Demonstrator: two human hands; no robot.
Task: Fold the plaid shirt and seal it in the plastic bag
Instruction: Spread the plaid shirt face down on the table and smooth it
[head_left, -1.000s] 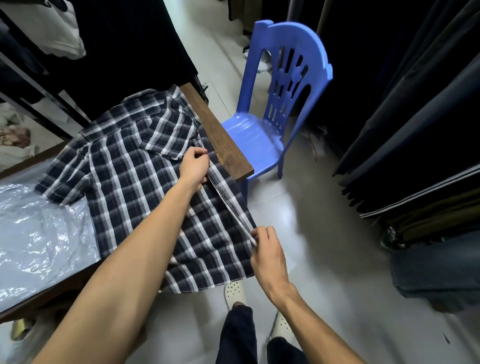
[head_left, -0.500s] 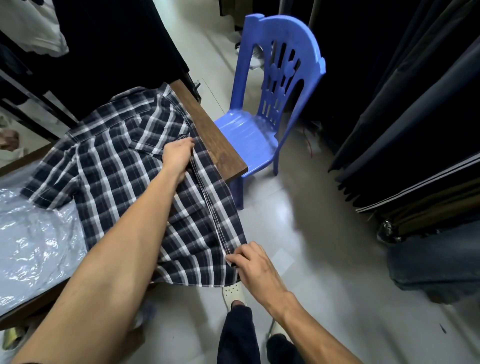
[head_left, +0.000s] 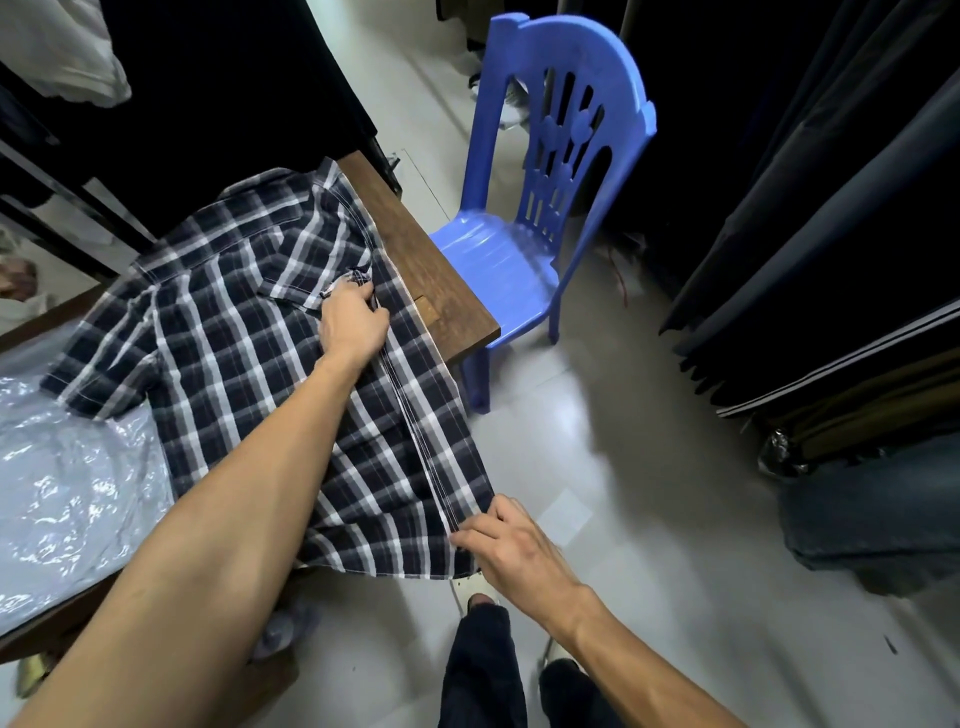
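The dark blue and white plaid shirt (head_left: 234, 338) lies spread face up on the wooden table (head_left: 441, 291), its hem hanging over the near edge. My left hand (head_left: 353, 325) pinches the front placket at chest height beside the pocket. My right hand (head_left: 511, 545) grips the same placket at the hem, so the strip runs taut between them. A clear plastic bag (head_left: 67, 493) lies flat on the table to the left, partly under the shirt's sleeve.
A blue plastic chair (head_left: 524, 218) stands on the tiled floor just past the table's right corner. Dark garments (head_left: 831, 234) hang along the right side and at the back left. My legs and shoes (head_left: 483, 665) are below.
Both hands have kept hold of the placket. The right hand dropped from mid-placket to the hem and the front edge now lies straighter over the shirt.
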